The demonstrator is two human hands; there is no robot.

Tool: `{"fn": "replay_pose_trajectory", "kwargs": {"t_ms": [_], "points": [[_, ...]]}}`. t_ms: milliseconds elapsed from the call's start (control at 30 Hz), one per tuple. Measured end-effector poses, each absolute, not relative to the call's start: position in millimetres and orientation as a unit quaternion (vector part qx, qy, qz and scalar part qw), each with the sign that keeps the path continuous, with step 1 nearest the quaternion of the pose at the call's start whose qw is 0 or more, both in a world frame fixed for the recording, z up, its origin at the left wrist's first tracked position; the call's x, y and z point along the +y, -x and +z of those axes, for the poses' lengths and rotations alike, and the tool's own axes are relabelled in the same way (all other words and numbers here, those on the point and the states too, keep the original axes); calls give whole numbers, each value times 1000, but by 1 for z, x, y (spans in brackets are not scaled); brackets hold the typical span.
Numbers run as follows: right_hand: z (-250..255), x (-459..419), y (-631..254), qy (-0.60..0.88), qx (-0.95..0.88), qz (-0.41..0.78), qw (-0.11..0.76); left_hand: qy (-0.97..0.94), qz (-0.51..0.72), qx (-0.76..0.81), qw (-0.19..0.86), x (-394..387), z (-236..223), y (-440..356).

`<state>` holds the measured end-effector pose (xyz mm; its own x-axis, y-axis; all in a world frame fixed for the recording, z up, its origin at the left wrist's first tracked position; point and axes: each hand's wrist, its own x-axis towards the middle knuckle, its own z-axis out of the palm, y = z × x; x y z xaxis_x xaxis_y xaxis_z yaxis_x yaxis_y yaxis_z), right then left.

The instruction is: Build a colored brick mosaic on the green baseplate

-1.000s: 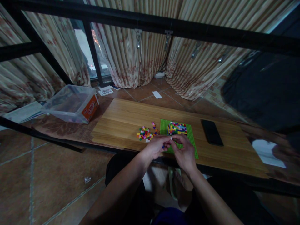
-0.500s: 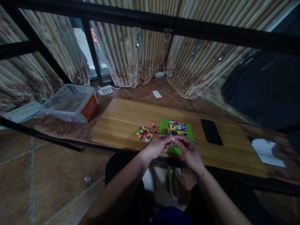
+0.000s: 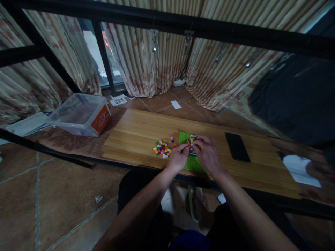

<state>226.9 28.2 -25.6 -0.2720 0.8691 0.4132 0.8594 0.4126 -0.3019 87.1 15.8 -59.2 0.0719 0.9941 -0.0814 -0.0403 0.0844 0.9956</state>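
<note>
A multicoloured toy brick build [image 3: 193,138] stands on a green studded baseplate [image 3: 195,165], mostly covered by my hands. My right hand [image 3: 208,155] reaches over its right side, with thumb and fingers pinched around a small white brick [image 3: 192,145] at the build's front left. Against the left side of the build, my left hand [image 3: 178,158] has its fingers drawn together close to the right fingertips. Whether a brick sits between the left fingers is hidden. Loose coloured bricks [image 3: 161,149] lie in a pile left of the baseplate.
The wooden board [image 3: 136,129] carries a black phone [image 3: 237,147] to the right. A clear plastic bin [image 3: 81,116] with an orange label stands at the left. White paper [image 3: 300,170] lies at the far right. A dark metal bar [image 3: 167,22] crosses above the board.
Both hands have moved forward from the baseplate's near part to the brick build. My right hand now covers much of the build, and the white brick has moved up to it.
</note>
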Motion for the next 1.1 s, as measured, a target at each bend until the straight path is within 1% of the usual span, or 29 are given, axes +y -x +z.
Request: {"fn": "replay_pose_trajectory", "kwargs": {"t_ms": [167,367,500,600,733,900,1100], "points": [[-26,32,-224,579,-764,28,285,-580,422,511,474,11,-54,-89],[-28,37,-222,618,-720,65,310,-624,388,539,413,7,-50,-89],[-29,38,-227,614,-706,101,338,-633,375,547,400,5,-47,-90],[-30,40,-228,616,-699,106,347,-640,365,549,395,4,-46,-90],[-32,43,-228,623,-696,92,346,-647,349,558,384,3,-44,-89],[-35,46,-230,622,-696,103,344,-660,324,565,375,2,-42,-89],[-32,50,-232,645,-684,125,316,-679,298,568,358,0,-42,-89]]}}
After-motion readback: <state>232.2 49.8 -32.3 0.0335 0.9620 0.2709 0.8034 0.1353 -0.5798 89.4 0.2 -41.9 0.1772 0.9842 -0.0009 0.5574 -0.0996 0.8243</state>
